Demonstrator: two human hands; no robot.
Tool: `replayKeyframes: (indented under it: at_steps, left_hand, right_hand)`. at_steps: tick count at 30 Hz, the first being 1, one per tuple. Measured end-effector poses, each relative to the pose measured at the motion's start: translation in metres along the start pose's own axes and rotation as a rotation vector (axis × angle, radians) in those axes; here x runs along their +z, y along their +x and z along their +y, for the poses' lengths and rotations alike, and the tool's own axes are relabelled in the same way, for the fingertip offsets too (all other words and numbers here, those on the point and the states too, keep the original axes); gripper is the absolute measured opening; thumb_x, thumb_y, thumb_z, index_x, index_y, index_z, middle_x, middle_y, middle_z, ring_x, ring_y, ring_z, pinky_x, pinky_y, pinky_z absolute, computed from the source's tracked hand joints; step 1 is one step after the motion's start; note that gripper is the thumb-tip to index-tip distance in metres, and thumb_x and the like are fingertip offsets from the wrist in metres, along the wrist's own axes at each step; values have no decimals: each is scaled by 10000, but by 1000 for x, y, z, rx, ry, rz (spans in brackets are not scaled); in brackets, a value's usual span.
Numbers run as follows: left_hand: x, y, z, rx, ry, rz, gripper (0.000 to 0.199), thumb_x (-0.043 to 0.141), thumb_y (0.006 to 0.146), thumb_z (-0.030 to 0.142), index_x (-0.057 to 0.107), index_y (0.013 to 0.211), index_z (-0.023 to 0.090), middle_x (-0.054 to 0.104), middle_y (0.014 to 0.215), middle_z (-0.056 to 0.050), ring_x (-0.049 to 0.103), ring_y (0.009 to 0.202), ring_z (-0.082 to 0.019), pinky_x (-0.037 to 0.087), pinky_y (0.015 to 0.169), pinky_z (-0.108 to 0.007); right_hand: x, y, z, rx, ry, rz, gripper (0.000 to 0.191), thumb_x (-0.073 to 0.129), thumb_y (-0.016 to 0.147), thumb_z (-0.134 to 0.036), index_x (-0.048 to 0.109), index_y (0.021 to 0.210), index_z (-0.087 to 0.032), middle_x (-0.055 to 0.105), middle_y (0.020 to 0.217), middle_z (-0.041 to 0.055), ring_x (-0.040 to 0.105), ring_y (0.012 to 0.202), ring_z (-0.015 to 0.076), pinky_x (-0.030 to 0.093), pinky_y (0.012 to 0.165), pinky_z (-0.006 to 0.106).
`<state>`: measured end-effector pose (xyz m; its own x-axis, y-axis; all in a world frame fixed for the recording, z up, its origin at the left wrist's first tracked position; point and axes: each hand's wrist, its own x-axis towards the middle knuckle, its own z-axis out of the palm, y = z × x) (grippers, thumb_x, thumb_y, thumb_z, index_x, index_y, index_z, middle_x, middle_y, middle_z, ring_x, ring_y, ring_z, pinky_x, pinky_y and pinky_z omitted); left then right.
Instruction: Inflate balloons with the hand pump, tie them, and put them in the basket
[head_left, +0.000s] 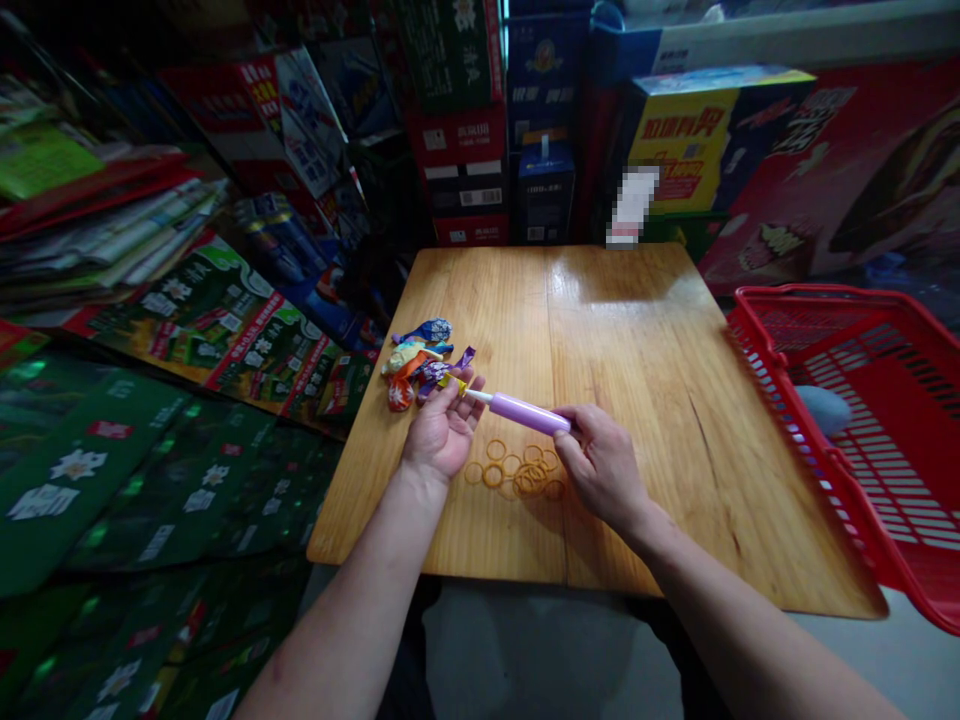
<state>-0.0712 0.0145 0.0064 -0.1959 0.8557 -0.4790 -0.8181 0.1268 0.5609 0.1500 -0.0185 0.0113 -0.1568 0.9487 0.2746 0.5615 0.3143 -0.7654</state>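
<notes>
In the head view, stacked cartons are crowding the room around a light wooden table [637, 370]. Green cartons [172, 470] are filling the left side, with a pile of papers and flat packages [105, 215] lying above them. Red and dark boxes [461, 165] are standing behind the table's far edge, and a yellow and blue box [682, 140] is sitting farther right. A red basket [780, 365] is standing along the table's right side, a rounded grey-blue object [823, 410] showing inside it.

Over the table, the right hand [604, 455] is grasping the rear end of a purple pump [529, 413], which is slanting toward the left with its white nozzle [480, 397] pointing at the other hand. The left hand [444, 430] is turning its palm upward and pinching a small yellow balloon [453, 383] between its fingertips, right at the nozzle's tip; whether the nozzle is sitting inside the balloon's neck, I cannot tell.

Just beyond the left hand, a heap of limp balloons [409, 358] in blue, cream, orange and purple is lying near the table's left edge. Yellow-brown rubber bands [531, 478] are lying on the wood below the pump, between the two hands, some overlapping and others resting apart.
</notes>
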Motion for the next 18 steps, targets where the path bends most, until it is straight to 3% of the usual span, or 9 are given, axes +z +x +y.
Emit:
replayKeyframes:
  at_steps: [11,18]
  left_hand:
    - [-1,-3,-3,-5,-14,-42,181,645,986,113,746,1124,171,808,1095,-80,780,996,-182,607,919,-335]
    - [-1,-4,0,21,12,-43,245,652,960,78,737,1160,190,803,1111,-76,781,1005,-192,609,921,-339]
  right_hand:
    - [5,-1,0,-2,-8,5,180,554,930,-215,696,1034,-179,688,918,77,639,837,218,485,760,359]
    - [9,-2,-3,-90,-11,52,224,581,894,-186,672,1098,-196,683,1015,106,660,887,232,537,799,384]
